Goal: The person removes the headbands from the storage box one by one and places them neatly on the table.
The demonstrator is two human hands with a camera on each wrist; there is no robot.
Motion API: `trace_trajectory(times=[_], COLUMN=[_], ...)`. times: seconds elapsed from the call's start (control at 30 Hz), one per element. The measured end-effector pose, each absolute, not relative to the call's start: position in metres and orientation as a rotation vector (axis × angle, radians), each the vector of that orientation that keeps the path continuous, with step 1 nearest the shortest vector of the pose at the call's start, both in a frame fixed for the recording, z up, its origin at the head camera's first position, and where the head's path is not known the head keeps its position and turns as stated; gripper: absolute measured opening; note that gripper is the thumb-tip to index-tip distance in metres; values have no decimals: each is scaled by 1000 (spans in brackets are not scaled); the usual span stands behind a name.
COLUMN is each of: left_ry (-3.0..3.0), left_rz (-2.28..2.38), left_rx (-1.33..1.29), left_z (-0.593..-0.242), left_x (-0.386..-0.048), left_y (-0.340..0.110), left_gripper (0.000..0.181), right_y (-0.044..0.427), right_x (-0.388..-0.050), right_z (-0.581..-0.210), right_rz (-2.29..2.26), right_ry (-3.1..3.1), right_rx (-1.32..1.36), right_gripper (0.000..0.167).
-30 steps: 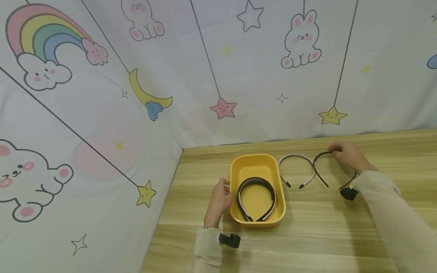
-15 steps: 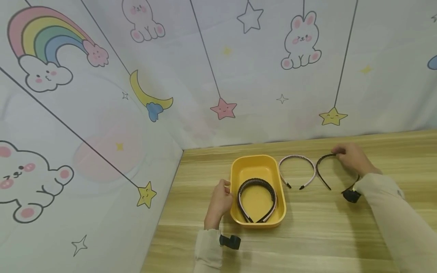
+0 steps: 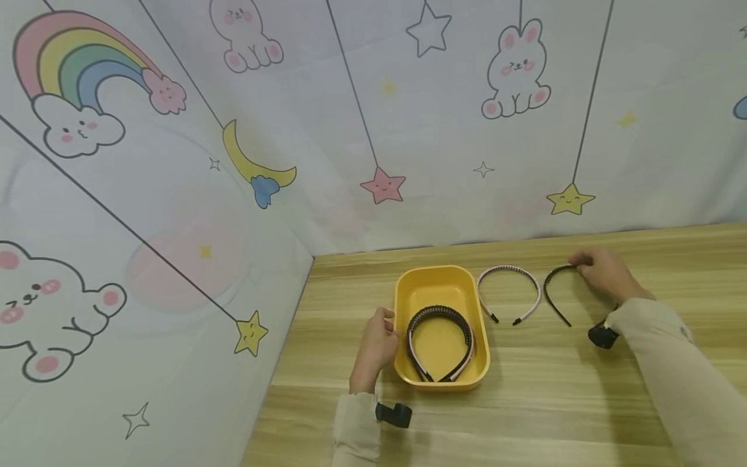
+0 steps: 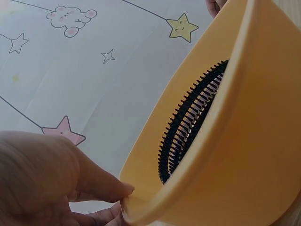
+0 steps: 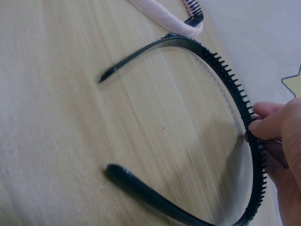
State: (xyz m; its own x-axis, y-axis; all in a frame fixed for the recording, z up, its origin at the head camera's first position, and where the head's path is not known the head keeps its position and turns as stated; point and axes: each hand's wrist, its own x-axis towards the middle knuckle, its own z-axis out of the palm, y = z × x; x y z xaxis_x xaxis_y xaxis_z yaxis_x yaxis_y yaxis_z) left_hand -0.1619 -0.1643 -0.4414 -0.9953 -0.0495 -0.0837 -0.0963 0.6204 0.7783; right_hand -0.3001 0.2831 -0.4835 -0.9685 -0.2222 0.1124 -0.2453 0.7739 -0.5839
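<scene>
My left hand point(image 3: 376, 347) grips the left wall of a yellow plastic tray point(image 3: 432, 285). In the left wrist view its thumb point(image 4: 110, 189) lies on the rim, with fingers under it on the outside. Stacked inside the tray are several toothed headbands point(image 3: 440, 311), black and pale pink. My right hand point(image 3: 609, 275) pinches the top of a black toothed headband point(image 5: 254, 160) between thumb and fingers; its two ends point towards me. The hand and wrist hide its right side in the head view. A pale pink headband point(image 3: 508, 268) lies between it and the tray.
Everything stands on a wood-grain table point(image 3: 525, 402). White cloth walls point(image 3: 455, 214) printed with cartoon rabbits and stars close off the back and left. A black wrist camera point(image 3: 397, 415) sits on the left wrist, another point(image 3: 603, 336) on the right.
My right hand has moved slightly right with the black headband, and a small gap now separates it from the pink one. My left hand and the tray have stayed in place.
</scene>
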Motion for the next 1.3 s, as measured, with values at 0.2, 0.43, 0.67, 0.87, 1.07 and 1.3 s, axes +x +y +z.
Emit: trace_trajectory(times=[0.2, 0.43, 0.67, 0.87, 1.07, 1.3], left_ry=[2757, 2762, 2776, 2782, 2783, 2793], left_rz=[1341, 1342, 1327, 1325, 1336, 1329], left_rx=[-137, -126, -123, -118, -109, -114], left_z=[-441, -441, -440, -439, -439, -440], left_x=[-159, -160, -161, -161, -161, -161], left_y=[-163, -163, -163, -163, -162, -162], left_gripper=[34, 33, 34, 35, 35, 34], right_y=[283, 281, 273, 265, 249, 220], right_x=[-297, -297, -293, -292, -292, -288], right_z=[-486, -488, -481, -472, -462, -448], right_rz=[966, 970, 967, 1005, 1049, 1063], right_ry=[-2933, -2896, -2875, -2881, -2857, -2857], right_rx=[364, 369, 337, 340, 374, 423], right_gripper=[27, 27, 31, 36, 36, 38])
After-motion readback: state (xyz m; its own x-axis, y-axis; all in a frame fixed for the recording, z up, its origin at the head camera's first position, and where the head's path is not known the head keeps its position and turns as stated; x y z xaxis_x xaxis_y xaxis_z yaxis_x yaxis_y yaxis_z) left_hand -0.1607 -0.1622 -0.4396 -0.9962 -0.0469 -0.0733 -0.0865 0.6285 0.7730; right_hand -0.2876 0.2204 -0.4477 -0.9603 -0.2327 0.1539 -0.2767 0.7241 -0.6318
